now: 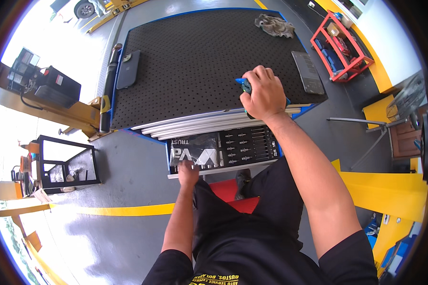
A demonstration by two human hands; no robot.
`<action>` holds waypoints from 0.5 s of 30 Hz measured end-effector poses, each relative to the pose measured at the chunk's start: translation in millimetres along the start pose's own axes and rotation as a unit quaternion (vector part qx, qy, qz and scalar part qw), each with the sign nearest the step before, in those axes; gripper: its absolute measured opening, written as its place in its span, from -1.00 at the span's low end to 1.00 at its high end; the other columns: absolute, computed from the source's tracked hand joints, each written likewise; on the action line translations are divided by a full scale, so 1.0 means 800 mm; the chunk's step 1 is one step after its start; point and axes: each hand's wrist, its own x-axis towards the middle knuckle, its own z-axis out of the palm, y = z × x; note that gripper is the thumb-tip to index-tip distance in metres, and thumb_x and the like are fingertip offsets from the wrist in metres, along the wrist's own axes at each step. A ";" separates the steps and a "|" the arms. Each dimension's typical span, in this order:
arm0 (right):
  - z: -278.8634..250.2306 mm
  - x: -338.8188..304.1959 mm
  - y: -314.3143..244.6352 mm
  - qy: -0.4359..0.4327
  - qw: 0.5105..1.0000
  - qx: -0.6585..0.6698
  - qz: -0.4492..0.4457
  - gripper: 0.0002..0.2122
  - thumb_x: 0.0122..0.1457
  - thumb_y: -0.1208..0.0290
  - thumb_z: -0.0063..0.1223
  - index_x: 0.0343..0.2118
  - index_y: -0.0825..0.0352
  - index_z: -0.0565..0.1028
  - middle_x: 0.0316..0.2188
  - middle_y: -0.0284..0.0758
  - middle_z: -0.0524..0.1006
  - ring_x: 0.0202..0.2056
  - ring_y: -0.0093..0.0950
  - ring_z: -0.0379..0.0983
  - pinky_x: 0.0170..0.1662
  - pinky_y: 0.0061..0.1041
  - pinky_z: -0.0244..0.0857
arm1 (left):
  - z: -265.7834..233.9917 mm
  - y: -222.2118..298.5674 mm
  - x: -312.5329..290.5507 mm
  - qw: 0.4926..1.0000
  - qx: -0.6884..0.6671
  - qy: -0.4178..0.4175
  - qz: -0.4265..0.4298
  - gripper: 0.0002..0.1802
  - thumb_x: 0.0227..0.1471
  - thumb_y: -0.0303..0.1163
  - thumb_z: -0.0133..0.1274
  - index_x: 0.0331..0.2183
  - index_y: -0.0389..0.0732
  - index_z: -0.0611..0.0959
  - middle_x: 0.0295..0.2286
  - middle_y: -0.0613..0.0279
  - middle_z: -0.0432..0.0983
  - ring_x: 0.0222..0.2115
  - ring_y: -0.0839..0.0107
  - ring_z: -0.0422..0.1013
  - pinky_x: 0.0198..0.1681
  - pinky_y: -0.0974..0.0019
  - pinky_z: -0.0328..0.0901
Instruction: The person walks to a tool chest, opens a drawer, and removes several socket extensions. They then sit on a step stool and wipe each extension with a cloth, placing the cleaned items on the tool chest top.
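Blue-tipped object, clamped in the right grip, protrudes leftward; left grip blurred, cannot tell.

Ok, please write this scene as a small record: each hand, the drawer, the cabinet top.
Left hand: blurred, at the front of the open drawer, by a plastic bag; grip unclear.
Right hand: closed around a blue-and-dark object, mostly hidden, by the near edge of the cabinet top.
Drawer: open; plastic bag left, rows of small metal pieces right.
Cabinet top: black, perforated; dark phone-like device left, grey flat device right, crumpled cloth at far right corner.
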 end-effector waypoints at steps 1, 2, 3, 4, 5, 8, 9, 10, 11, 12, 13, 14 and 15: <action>0.000 -0.003 0.001 -0.008 1.000 -0.004 0.007 -0.74 -0.06 0.35 0.07 -0.25 0.22 0.50 -0.27 -0.33 0.42 -0.17 -0.37 0.38 -0.15 -0.29 0.33 | -0.019 0.017 0.015 0.998 0.050 0.042 0.004 -0.40 -0.15 -0.12 0.30 -0.14 -0.34 0.55 -0.03 -0.09 0.44 -0.01 -0.11 0.39 0.03 -0.09 0.31; -0.001 -0.001 0.000 -0.014 1.000 -0.006 0.009 -0.75 -0.05 0.35 0.07 -0.25 0.22 0.50 -0.27 -0.33 0.42 -0.17 -0.38 0.38 -0.15 -0.29 0.33 | -0.023 0.017 0.032 0.994 0.074 0.072 -0.024 -0.30 -0.17 -0.08 0.32 -0.08 -0.34 0.50 0.03 -0.08 0.36 0.07 -0.08 0.28 0.10 -0.09 0.25; -0.001 0.001 -0.002 -0.019 1.000 -0.006 0.010 -0.75 -0.05 0.34 0.07 -0.25 0.22 0.50 -0.27 -0.33 0.42 -0.17 -0.38 0.38 -0.15 -0.29 0.33 | -0.023 0.011 0.046 0.988 0.097 0.104 -0.054 -0.21 -0.18 -0.04 0.33 -0.01 -0.33 0.45 0.10 -0.08 0.28 0.16 -0.06 0.17 0.17 -0.08 0.18; 0.000 0.001 -0.001 -0.015 1.000 -0.010 0.007 -0.75 -0.05 0.33 0.07 -0.25 0.21 0.50 -0.27 -0.34 0.41 -0.18 -0.39 0.38 -0.15 -0.30 0.33 | -0.022 0.003 0.059 0.988 0.108 0.063 -0.092 -0.10 -0.21 0.01 0.35 0.04 -0.34 0.39 0.12 -0.08 0.24 0.17 -0.06 0.14 0.18 -0.07 0.16; 0.001 0.002 -0.001 -0.014 1.000 -0.005 0.007 -0.75 -0.05 0.33 0.07 -0.25 0.21 0.50 -0.27 -0.34 0.41 -0.18 -0.39 0.38 -0.15 -0.30 0.33 | -0.017 -0.003 0.068 0.984 0.119 0.022 -0.132 0.01 -0.24 0.06 0.36 0.10 -0.35 0.32 0.14 -0.08 0.19 0.17 -0.05 0.12 0.20 -0.06 0.14; -0.001 -0.004 0.004 -0.025 0.999 0.003 0.024 -0.74 -0.06 0.32 0.08 -0.26 0.21 0.50 -0.27 -0.35 0.40 -0.18 -0.39 0.37 -0.15 -0.32 0.33 | -0.003 0.008 0.062 0.972 0.182 0.027 -0.146 0.13 -0.34 0.21 0.38 0.10 -0.33 0.30 0.10 -0.07 0.22 0.17 -0.01 0.14 0.19 -0.01 0.13; -0.001 -0.002 0.005 -0.019 1.000 0.000 0.020 -0.74 -0.06 0.32 0.08 -0.26 0.21 0.50 -0.27 -0.35 0.40 -0.18 -0.40 0.37 -0.15 -0.32 0.33 | -0.003 0.016 0.059 0.968 0.172 0.032 -0.178 0.13 -0.35 0.22 0.39 0.09 -0.32 0.31 0.10 -0.06 0.22 0.17 0.00 0.14 0.18 -0.01 0.13; -0.001 -0.004 0.006 -0.016 1.000 0.000 0.017 -0.74 -0.06 0.32 0.08 -0.26 0.21 0.50 -0.27 -0.35 0.40 -0.18 -0.40 0.37 -0.15 -0.32 0.34 | -0.007 0.024 0.059 0.960 0.125 0.003 -0.249 0.10 -0.36 0.23 0.39 0.06 -0.28 0.33 0.06 -0.05 0.31 0.16 0.03 0.20 0.18 -0.01 0.12; -0.002 -0.006 0.006 -0.014 1.000 0.000 0.014 -0.74 -0.07 0.32 0.08 -0.26 0.20 0.50 -0.27 -0.35 0.40 -0.18 -0.40 0.37 -0.15 -0.32 0.34 | -0.009 0.031 0.053 0.956 0.083 -0.022 -0.282 0.04 -0.32 0.20 0.38 0.05 -0.26 0.33 -0.04 -0.08 0.46 0.08 0.01 0.34 0.13 0.01 0.20; -0.001 -0.003 0.007 -0.016 1.000 -0.010 0.014 -0.74 -0.06 0.32 0.08 -0.26 0.21 0.51 -0.26 -0.35 0.40 -0.17 -0.40 0.37 -0.15 -0.32 0.34 | -0.007 0.026 0.053 0.966 0.062 -0.016 -0.249 -0.02 -0.30 0.18 0.37 0.01 -0.26 0.37 -0.09 -0.10 0.50 0.03 -0.01 0.39 0.09 0.02 0.25; 0.000 -0.005 0.006 -0.018 1.000 -0.007 0.016 -0.74 -0.06 0.32 0.08 -0.25 0.21 0.51 -0.26 -0.35 0.40 -0.17 -0.40 0.37 -0.15 -0.31 0.34 | -0.005 0.020 0.053 0.976 0.041 -0.010 -0.216 -0.08 -0.27 0.16 0.36 -0.02 -0.27 0.42 -0.14 -0.11 0.54 -0.02 -0.03 0.44 0.05 0.03 0.30; 0.000 -0.007 0.004 -0.020 1.000 -0.004 0.018 -0.74 -0.06 0.32 0.09 -0.25 0.22 0.51 -0.27 -0.35 0.40 -0.17 -0.39 0.38 -0.15 -0.31 0.35 | -0.004 0.013 0.050 0.984 0.054 -0.018 -0.171 -0.20 -0.23 0.12 0.35 -0.11 -0.29 0.50 -0.15 -0.15 0.54 -0.04 -0.03 0.46 0.00 0.04 0.35; -0.001 -0.007 0.004 -0.020 1.000 -0.005 0.019 -0.74 -0.06 0.33 0.09 -0.25 0.22 0.51 -0.27 -0.35 0.40 -0.17 -0.39 0.38 -0.14 -0.31 0.35 | 0.000 0.015 0.052 0.983 0.051 -0.008 -0.178 -0.24 -0.22 0.14 0.34 -0.18 -0.33 0.59 -0.14 -0.12 0.54 -0.01 -0.01 0.44 0.04 0.05 0.33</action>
